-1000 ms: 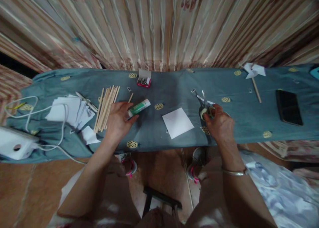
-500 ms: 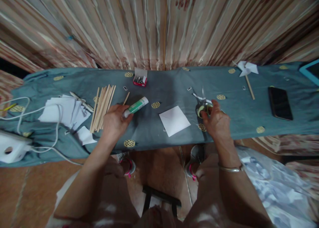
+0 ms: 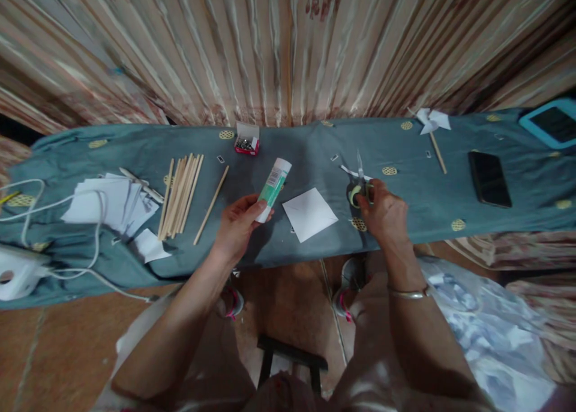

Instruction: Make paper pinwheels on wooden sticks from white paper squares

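Observation:
A white and green glue stick [image 3: 273, 190] is held tilted in my left hand [image 3: 238, 223], its white cap end pointing away from me. Just right of it, a square of white paper [image 3: 310, 215] lies flat with faint crease lines. My right hand [image 3: 387, 214] is closed at the handles of a pair of scissors [image 3: 360, 175], whose blades point away from me. Under the blades lies a narrow white paper strip [image 3: 347, 171]. To the left of my left hand rests a single wooden stick [image 3: 211, 205].
Several wooden sticks [image 3: 181, 196] lie bundled left of a small red box of metal pins [image 3: 247, 143]. Paper sheets [image 3: 105, 202] and a white cable [image 3: 96, 244] sit far left. On the right are a paper pinwheel [image 3: 433, 122], a phone [image 3: 490, 179] and a blue-framed tablet [image 3: 551, 124].
My left hand has moved right with the glue stick, turning it more upright, away from the wooden sticks. My right hand stays at the scissors. The view has shifted slightly.

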Demonstrator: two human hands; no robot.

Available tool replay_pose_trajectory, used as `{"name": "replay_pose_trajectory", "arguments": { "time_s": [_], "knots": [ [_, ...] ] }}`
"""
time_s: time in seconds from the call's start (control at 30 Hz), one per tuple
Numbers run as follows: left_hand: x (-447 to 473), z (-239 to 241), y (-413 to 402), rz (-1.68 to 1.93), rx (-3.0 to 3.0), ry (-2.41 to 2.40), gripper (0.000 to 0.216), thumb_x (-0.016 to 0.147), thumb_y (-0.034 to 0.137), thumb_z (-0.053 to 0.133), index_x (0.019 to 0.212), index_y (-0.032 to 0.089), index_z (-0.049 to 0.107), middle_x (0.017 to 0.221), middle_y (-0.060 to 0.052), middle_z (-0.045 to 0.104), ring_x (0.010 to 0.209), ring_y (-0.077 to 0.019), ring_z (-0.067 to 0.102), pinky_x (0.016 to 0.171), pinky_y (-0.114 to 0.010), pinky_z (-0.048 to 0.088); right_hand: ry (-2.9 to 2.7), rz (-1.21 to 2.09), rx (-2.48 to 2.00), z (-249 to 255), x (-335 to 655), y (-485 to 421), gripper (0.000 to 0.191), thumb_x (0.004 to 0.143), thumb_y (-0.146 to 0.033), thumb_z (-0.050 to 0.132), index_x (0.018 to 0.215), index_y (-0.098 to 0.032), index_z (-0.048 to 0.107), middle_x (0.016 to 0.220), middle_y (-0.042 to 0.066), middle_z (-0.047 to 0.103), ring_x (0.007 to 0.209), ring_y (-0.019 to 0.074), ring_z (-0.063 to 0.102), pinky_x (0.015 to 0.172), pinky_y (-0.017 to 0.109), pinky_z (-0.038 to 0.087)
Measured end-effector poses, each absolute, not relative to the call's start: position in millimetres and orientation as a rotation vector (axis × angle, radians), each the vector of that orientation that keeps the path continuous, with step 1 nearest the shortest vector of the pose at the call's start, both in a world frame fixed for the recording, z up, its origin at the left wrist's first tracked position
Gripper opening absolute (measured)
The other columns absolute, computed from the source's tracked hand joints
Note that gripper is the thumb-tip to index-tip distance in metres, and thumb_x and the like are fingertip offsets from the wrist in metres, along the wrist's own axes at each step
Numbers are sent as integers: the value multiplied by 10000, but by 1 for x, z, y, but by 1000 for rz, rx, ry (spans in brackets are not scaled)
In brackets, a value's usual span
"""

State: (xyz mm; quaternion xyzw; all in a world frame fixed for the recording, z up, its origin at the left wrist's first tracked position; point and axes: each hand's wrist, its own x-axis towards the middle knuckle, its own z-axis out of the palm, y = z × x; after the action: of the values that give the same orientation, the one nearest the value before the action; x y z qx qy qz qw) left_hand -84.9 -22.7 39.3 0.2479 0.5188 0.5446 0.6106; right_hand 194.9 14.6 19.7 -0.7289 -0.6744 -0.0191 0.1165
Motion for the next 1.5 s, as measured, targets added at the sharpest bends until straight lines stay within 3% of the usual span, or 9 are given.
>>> {"name": "replay_pose_trajectory", "arguments": {
  "time_s": [0.23,0.43,0.57,0.77,0.87,1.1,1.23,1.33,1.5],
  "knots": [
    [-71,38,-26,1193,457,1040,359,564,345,895,808,136,735,754,-33,731,665,-105,652,640,-201,523,-1862,47,-1898,25,191,13,304,906,-315,518,1072,-128,690,1108,224,718,1009,338,668,891,476,496],
    [-51,34,-35,976,397,898,358,566,397,901,720,119,736,689,-33,710,573,-81,590,590,-188,494,-1375,1288,-1248,30,145,-14,522,745,-591,724,1126,-236,688,1033,79,763,868,220,707,794,372,567],
    [-41,34,-41,875,384,837,385,590,441,890,728,114,742,642,-25,669,590,-80,583,594,-179,482,-1149,1702,-1067,28,127,-23,442,637,-508,847,984,-248,758,934,32,782,796,181,708,779,327,570],
    [-38,32,-39,870,427,815,425,625,474,861,856,131,763,693,-35,682,596,-76,563,612,-195,470,-1061,1675,-1067,25,125,-23,284,637,-456,864,787,-231,778,725,3,753,623,145,646,675,302,548],
    [-36,32,-38,871,499,836,446,619,517,849,814,129,746,712,-53,697,590,-79,554,588,-197,448,-993,1608,-1099,25,126,-22,286,618,-468,874,724,-230,758,700,-10,740,625,133,636,688,287,544],
    [-67,34,-24,1068,995,1264,314,708,464,764,808,183,665,734,-17,690,587,-124,555,555,-245,414,-569,1627,-1055,22,132,-12,387,585,-533,875,651,-221,655,553,-52,649,503,87,586,488,193,502],
    [-108,27,-7,1021,1700,1713,217,764,324,707,955,222,705,963,-48,712,858,-213,639,787,-338,496,-537,1767,-960,18,134,-12,377,691,-560,804,766,-220,662,688,-39,720,552,64,627,478,160,497],
    [-127,17,3,853,2064,1799,310,811,187,561,1088,237,692,1139,-85,675,1104,-268,603,981,-422,471,-520,1839,-920,18,134,-14,347,726,-534,783,802,-212,679,713,-27,742,557,62,628,468,146,486],
    [-129,4,12,648,2274,1818,464,790,120,502,1231,171,639,1217,-130,643,1169,-301,577,1071,-500,414,-528,1857,-928,24,140,-15,293,679,-441,820,842,-220,717,759,-13,765,578,85,642,544,177,542]
  ]
}}
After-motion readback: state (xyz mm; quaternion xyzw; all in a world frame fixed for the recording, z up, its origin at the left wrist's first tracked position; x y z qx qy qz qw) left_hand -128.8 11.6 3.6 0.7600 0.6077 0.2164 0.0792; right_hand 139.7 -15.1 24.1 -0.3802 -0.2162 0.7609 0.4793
